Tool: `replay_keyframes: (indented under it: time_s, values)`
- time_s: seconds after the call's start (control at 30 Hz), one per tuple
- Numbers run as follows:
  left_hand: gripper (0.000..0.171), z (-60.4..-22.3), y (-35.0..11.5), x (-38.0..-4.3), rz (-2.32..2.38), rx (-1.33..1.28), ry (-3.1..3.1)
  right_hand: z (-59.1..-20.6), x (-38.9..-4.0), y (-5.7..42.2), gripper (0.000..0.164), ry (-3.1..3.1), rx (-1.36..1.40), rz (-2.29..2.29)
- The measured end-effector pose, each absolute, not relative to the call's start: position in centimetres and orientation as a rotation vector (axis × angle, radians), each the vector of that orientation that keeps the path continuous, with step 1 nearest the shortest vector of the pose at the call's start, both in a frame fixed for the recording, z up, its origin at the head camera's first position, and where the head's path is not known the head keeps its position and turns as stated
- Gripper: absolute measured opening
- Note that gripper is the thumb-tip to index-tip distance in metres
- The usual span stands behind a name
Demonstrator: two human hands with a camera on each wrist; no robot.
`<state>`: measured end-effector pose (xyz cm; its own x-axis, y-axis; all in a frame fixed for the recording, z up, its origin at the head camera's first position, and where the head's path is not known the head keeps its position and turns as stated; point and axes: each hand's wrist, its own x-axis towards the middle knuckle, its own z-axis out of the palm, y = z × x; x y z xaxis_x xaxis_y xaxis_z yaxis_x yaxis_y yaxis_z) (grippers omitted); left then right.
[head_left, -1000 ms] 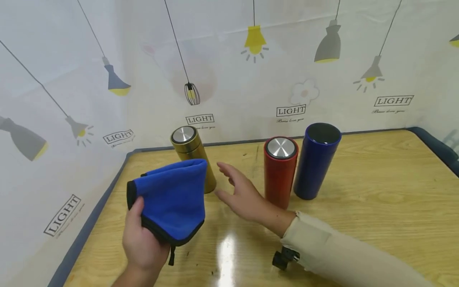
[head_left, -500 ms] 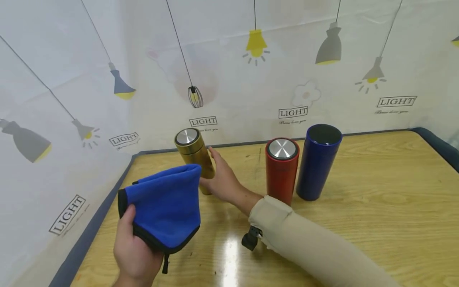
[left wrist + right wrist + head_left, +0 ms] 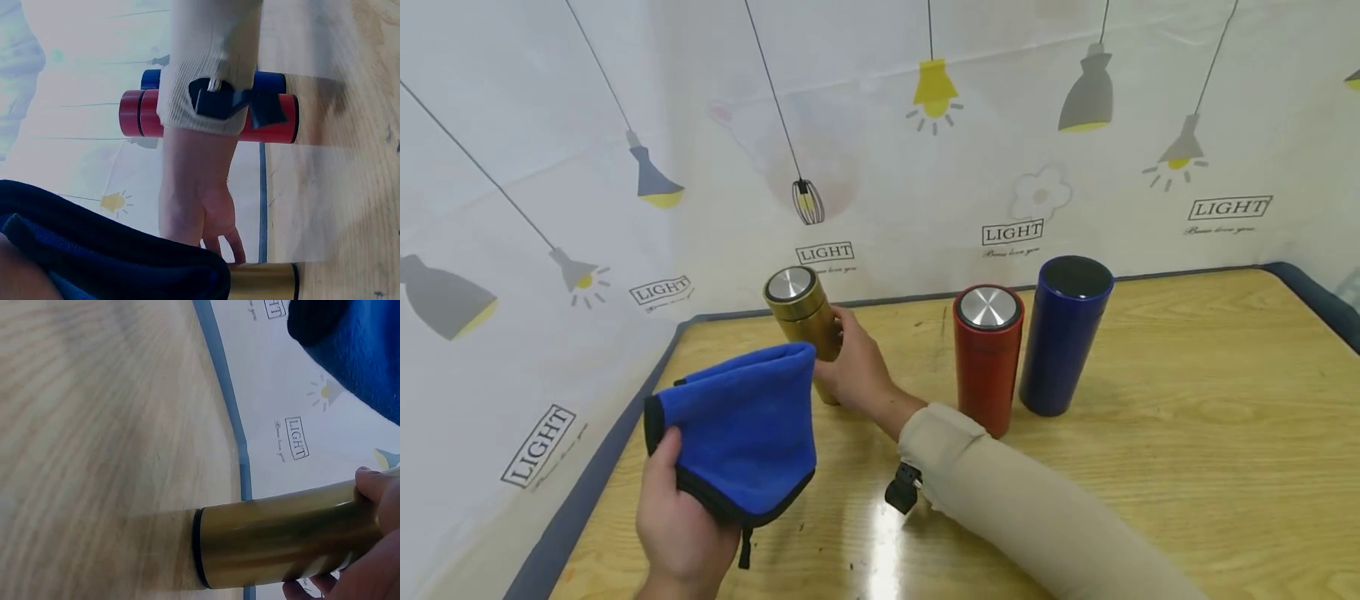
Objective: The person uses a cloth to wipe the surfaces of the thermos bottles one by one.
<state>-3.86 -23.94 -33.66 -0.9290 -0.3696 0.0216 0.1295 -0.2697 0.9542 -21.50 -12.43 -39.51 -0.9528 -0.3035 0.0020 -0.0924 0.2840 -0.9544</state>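
Apart, the hands each hold something: the left hand (image 3: 681, 527) grips a black-trimmed blue fabric piece (image 3: 741, 433) above the worktop (image 3: 1195, 400), while the right hand (image 3: 857, 367) curls round a gold bottle (image 3: 805, 323), upright near the back left corner. Rightward, a red bottle (image 3: 987, 371) and a blue bottle (image 3: 1063, 346) stand close together nearer the back edge's middle.

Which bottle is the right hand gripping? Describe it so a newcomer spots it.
Start at the wooden table and go toward its far left corner. There, beyond the blue pouch in the left hand, the right hand grips the gold bottle. Its gold colour sets it apart from the red bottle and the blue bottle.
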Motion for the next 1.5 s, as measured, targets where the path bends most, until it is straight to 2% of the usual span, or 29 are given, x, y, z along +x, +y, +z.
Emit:
replay_keyframes:
  time_s: [0.2,0.37,0.57,0.73,1.03,1.27,1.5]
  values:
    - [0.048,-33.0,-23.7,-4.5,-2.216,0.3,-1.553,-39.5,-19.7,-11.2,0.076,2.31,-0.379,-1.82]
    - [0.048,-32.1,-24.4,-5.1,-2.253,0.203,-1.244,-38.6,-15.5,-8.8,0.075,2.118,-0.411,-1.912]
    - [0.047,-30.3,-24.8,-5.9,-2.281,-0.007,-0.877,-36.6,-10.5,-5.4,0.064,1.963,-0.599,-1.931]
    - [0.047,-29.4,-23.4,-6.3,-2.261,-0.04,-0.864,-36.0,-8.1,-1.6,0.069,1.954,-0.744,-1.916]
    - [0.048,-30.2,-18.3,-7.1,-2.341,-0.099,-1.085,-37.4,-7.8,2.7,0.062,2.153,-0.956,-1.875]
    - [0.05,-31.1,-15.4,-7.3,-2.463,-0.118,-1.319,-37.9,-8.0,3.6,0.07,2.278,-1.079,-1.79]
    - [0.049,-32.0,-14.5,-6.8,-2.522,-0.128,-1.466,-37.5,-8.4,4.3,0.073,2.38,-1.076,-1.792]
